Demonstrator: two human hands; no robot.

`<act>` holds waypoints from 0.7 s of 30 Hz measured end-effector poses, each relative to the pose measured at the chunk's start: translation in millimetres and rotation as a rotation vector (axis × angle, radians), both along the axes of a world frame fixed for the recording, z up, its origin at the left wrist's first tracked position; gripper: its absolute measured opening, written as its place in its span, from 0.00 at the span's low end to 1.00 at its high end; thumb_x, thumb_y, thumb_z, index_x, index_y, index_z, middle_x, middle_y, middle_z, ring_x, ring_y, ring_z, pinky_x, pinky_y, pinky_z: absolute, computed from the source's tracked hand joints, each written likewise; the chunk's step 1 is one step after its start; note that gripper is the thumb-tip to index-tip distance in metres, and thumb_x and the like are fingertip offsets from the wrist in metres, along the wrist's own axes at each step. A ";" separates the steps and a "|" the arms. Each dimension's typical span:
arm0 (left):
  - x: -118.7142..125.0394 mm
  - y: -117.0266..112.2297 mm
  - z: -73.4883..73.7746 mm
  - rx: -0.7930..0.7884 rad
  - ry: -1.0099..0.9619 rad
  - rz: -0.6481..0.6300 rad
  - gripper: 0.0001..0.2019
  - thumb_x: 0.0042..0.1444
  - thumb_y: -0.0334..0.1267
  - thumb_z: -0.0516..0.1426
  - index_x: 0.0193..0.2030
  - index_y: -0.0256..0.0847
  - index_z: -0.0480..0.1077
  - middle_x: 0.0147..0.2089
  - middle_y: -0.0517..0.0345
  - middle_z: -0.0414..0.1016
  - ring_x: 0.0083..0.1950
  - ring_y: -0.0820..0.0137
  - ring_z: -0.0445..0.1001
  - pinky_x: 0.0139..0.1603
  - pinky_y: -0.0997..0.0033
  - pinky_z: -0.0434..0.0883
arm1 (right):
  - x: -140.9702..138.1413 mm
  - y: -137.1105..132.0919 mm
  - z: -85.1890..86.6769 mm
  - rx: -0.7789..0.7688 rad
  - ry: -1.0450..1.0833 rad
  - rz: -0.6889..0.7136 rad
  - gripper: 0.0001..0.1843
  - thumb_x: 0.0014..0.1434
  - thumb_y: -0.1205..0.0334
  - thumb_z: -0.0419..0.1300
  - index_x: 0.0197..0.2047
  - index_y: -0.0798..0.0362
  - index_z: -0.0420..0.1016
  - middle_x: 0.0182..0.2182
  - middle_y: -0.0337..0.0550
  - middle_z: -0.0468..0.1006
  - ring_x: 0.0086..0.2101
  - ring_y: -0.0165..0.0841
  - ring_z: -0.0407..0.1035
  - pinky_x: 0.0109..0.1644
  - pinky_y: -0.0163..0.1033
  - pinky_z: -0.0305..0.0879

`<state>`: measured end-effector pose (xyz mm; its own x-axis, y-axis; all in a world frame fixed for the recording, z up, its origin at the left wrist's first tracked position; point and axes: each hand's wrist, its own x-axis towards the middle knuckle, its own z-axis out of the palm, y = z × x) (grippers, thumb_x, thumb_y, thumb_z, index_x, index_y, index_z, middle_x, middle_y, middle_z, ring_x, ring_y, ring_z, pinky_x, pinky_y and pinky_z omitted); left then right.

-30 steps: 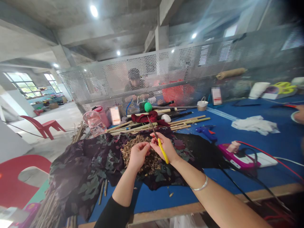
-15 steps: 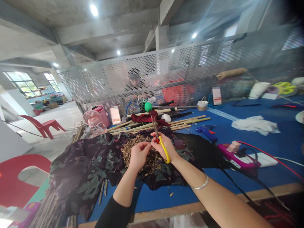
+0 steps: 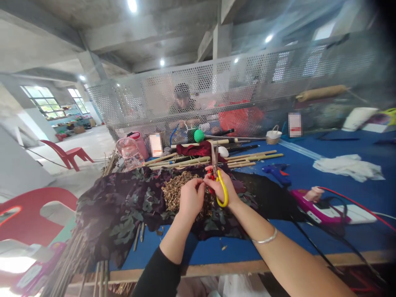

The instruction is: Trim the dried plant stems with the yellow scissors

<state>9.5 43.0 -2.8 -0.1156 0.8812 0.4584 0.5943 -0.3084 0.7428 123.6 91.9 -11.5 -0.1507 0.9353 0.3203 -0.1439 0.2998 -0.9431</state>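
My right hand is closed round a pair of scissors with yellow and red handles, blades pointing up and away from me. My left hand is pinched, its fingertips meeting those of the right hand. Whatever sits between the fingertips is too small to make out. Beneath both hands lies a heap of dry brown plant bits. It rests on a dark cloth with a leaf pattern, spread over the blue table.
Bamboo sticks, a green ball and dark red cloth lie behind the heap. To the right are a blue glue gun, a pink power strip with cables, and white gloves. A person sits beyond the perforated screen.
The view has swung slightly left, so things appear farther right. My left hand has turned a little, its fingertips still at the right hand's. The scissors now point more upright.
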 end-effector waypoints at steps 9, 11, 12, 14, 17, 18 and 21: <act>-56.2 -120.3 -38.9 0.193 -0.230 0.517 0.13 0.55 0.40 0.54 0.46 0.39 0.68 0.44 0.50 0.72 0.41 0.69 0.72 0.42 0.70 0.70 | -1.5 -0.4 -4.7 -0.114 0.157 0.071 0.22 0.41 0.60 0.66 0.40 0.49 0.64 0.22 0.30 0.69 0.19 0.25 0.64 0.18 0.30 0.58; -79.7 -158.3 -59.6 0.219 -0.129 0.625 0.13 0.54 0.41 0.55 0.45 0.39 0.68 0.45 0.49 0.71 0.43 0.67 0.72 0.43 0.69 0.70 | -2.5 -2.9 -2.9 -0.113 0.151 0.094 0.22 0.41 0.59 0.66 0.40 0.50 0.65 0.23 0.31 0.69 0.20 0.26 0.65 0.19 0.30 0.59; -91.5 -174.6 -68.5 0.208 -0.078 0.688 0.13 0.54 0.42 0.54 0.44 0.39 0.69 0.45 0.49 0.71 0.43 0.67 0.72 0.42 0.69 0.70 | -3.0 -4.1 -2.0 -0.113 0.150 0.098 0.23 0.41 0.59 0.67 0.40 0.50 0.65 0.23 0.31 0.69 0.20 0.26 0.65 0.19 0.30 0.60; -113.3 -200.2 -81.4 0.177 0.046 0.758 0.14 0.54 0.43 0.54 0.43 0.39 0.69 0.44 0.49 0.72 0.42 0.65 0.72 0.41 0.67 0.71 | -3.8 -6.0 -0.4 -0.118 0.147 0.105 0.23 0.40 0.58 0.67 0.40 0.50 0.65 0.23 0.31 0.69 0.20 0.27 0.66 0.20 0.31 0.61; -138.3 -220.8 -87.7 0.185 0.208 0.801 0.14 0.54 0.45 0.53 0.42 0.39 0.70 0.42 0.48 0.73 0.43 0.64 0.73 0.42 0.65 0.71 | -4.1 -7.1 0.3 -0.126 0.138 0.120 0.23 0.40 0.57 0.67 0.40 0.50 0.65 0.23 0.31 0.69 0.20 0.27 0.66 0.19 0.31 0.61; -144.6 -224.1 -87.1 0.188 0.242 0.813 0.14 0.54 0.45 0.53 0.42 0.39 0.69 0.42 0.48 0.73 0.42 0.64 0.73 0.42 0.65 0.71 | -4.0 -7.1 0.2 -0.126 0.137 0.124 0.24 0.40 0.57 0.67 0.40 0.50 0.65 0.23 0.32 0.69 0.21 0.27 0.66 0.20 0.31 0.61; -159.7 -229.9 -82.0 0.206 0.314 0.840 0.14 0.55 0.46 0.53 0.40 0.39 0.70 0.41 0.48 0.73 0.39 0.65 0.73 0.40 0.66 0.71 | -3.1 -6.6 0.3 -0.121 0.139 0.126 0.24 0.40 0.57 0.68 0.40 0.50 0.65 0.23 0.32 0.69 0.21 0.27 0.66 0.20 0.31 0.62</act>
